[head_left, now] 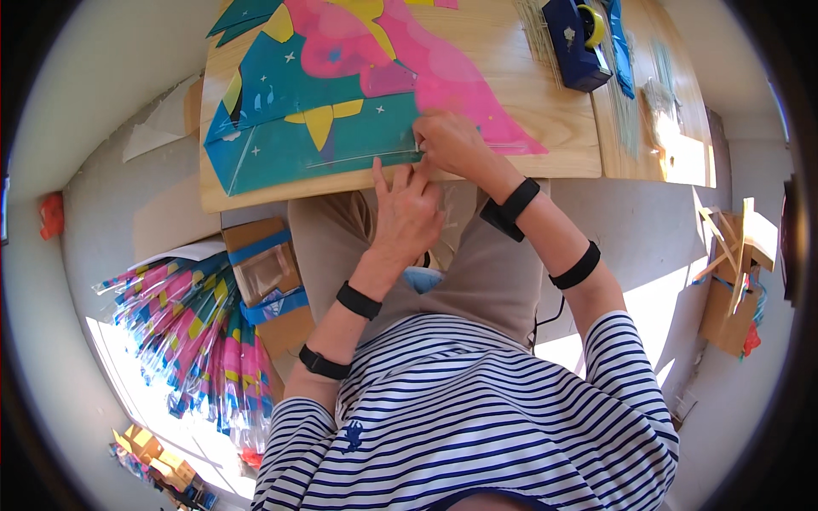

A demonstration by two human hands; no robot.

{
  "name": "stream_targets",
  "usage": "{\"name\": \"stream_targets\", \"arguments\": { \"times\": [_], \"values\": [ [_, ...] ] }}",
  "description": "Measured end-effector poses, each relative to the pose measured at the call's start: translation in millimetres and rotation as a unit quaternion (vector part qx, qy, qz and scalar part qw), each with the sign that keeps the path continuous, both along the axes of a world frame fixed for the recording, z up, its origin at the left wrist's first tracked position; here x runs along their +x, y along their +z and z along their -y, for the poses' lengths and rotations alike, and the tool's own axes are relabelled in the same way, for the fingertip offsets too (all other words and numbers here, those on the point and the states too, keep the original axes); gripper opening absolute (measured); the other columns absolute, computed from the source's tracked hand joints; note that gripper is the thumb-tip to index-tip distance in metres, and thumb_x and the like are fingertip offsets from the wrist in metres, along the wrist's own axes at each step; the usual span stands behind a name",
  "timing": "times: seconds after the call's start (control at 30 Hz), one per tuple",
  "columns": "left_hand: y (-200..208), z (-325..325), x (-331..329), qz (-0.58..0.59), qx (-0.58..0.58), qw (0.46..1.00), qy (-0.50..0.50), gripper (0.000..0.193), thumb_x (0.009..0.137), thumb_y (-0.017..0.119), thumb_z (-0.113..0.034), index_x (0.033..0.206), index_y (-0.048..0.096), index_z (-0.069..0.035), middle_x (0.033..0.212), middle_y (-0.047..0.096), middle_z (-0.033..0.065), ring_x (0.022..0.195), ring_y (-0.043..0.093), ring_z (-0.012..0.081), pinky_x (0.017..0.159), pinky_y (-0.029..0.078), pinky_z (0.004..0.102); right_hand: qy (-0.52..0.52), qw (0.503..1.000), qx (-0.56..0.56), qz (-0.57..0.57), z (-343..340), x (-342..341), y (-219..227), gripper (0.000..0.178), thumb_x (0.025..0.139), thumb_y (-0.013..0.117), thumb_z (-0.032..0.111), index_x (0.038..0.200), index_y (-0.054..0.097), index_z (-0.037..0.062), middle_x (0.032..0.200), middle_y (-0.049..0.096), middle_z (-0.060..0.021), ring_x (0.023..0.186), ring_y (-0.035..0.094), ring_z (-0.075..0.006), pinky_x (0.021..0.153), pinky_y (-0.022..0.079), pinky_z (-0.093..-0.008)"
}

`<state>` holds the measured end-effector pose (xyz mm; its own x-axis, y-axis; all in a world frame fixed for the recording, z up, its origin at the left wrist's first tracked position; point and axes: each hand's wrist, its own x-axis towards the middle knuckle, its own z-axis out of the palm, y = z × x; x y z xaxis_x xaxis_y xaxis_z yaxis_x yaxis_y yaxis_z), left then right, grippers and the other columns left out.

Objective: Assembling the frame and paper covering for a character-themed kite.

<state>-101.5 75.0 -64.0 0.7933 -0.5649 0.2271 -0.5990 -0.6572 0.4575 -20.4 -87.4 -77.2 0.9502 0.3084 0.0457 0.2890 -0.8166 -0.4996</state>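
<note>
A kite (341, 128) of thin teal, pink and yellow sheet lies spread on the wooden table, its near border running along the table's front edge. A thin pale rod (358, 158) lies along that near border. My right hand (456, 146) is closed in a pinch over the border, where the teal meets the pink; what sits between its fingertips is too small to name. Just left of it, my left hand (405, 209) rests its outstretched fingers on the border, holding nothing. Its thumb is partly hidden beside the right hand.
At the table's far right stand a blue tape dispenser (579, 51) with a yellow roll and bundles of thin sticks (535, 34). Left of my legs, several folded kites (187, 332) in clear sleeves lie by a cardboard box (264, 272). Another carton (731, 311) stands at right.
</note>
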Motion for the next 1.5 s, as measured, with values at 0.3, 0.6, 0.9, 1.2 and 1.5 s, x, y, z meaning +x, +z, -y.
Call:
{"name": "stream_targets", "arguments": {
  "times": [0.3, 0.6, 0.9, 1.2, 1.5],
  "values": [
    [2.9, -2.8, -2.6, -0.011, 0.025, 1.000, -0.006, 0.031, 0.067, 0.078, -0.018, 0.091, 0.066, -0.002, 0.132, 0.053, 0.0147, 0.126, 0.044, 0.0350, 0.113, 0.018, 0.0707, -0.093, 0.995, 0.002, -0.036, -12.9, 5.9, 3.8, 0.013, 0.073, 0.064, 0.000, 0.085, 0.066, 0.0056, 0.089, 0.065, -0.0168, 0.086, 0.064, -0.0395, 0.072, 0.051, -0.0482],
    [12.5, -77.3, -13.3, 0.015, 0.008, 0.996, 0.082, 0.036, 0.072, 0.077, -0.018, 0.102, 0.064, -0.004, 0.148, 0.047, 0.0133, 0.134, 0.042, 0.0345, 0.115, 0.020, 0.0642, -0.066, 0.987, -0.038, 0.140, -5.8, -57.1, 15.7, 0.043, 0.075, 0.075, 0.011, 0.116, 0.063, 0.0060, 0.117, 0.059, -0.0123, 0.114, 0.053, -0.0341, 0.094, 0.045, -0.0479],
    [13.1, -134.9, 24.1, 0.026, 0.050, 0.980, 0.189, 0.054, 0.076, 0.077, -0.021, 0.124, 0.059, -0.005, 0.150, 0.046, 0.0119, 0.139, 0.039, 0.0352, 0.115, 0.022, 0.0618, -0.018, 0.975, -0.082, 0.205, 7.1, -91.3, 5.6, 0.044, 0.076, 0.065, 0.002, 0.120, 0.061, 0.0004, 0.122, 0.055, -0.0131, 0.114, 0.051, -0.0327, 0.102, 0.041, -0.0480],
    [-3.5, -117.4, 97.2, 0.045, 0.074, 0.983, 0.163, 0.054, 0.082, 0.074, -0.025, 0.129, 0.057, -0.005, 0.147, 0.049, 0.0124, 0.138, 0.041, 0.0329, 0.114, 0.024, 0.0641, 0.015, 0.972, -0.091, 0.216, 14.6, -100.4, 8.7, 0.033, 0.073, 0.062, 0.001, 0.106, 0.062, 0.0030, 0.103, 0.056, -0.0089, 0.103, 0.054, -0.0294, 0.094, 0.044, -0.0432],
    [16.4, -144.7, 101.0, -0.004, 0.093, 0.980, 0.175, 0.044, 0.082, 0.070, -0.011, 0.125, 0.061, -0.007, 0.141, 0.053, 0.0119, 0.134, 0.044, 0.0321, 0.114, 0.025, 0.0646, 0.005, 0.975, -0.081, 0.205, 24.2, -98.9, 8.1, 0.024, 0.071, 0.060, 0.000, 0.094, 0.061, 0.0040, 0.097, 0.057, -0.0090, 0.096, 0.054, -0.0313, 0.086, 0.044, -0.0431]
  ]
}}
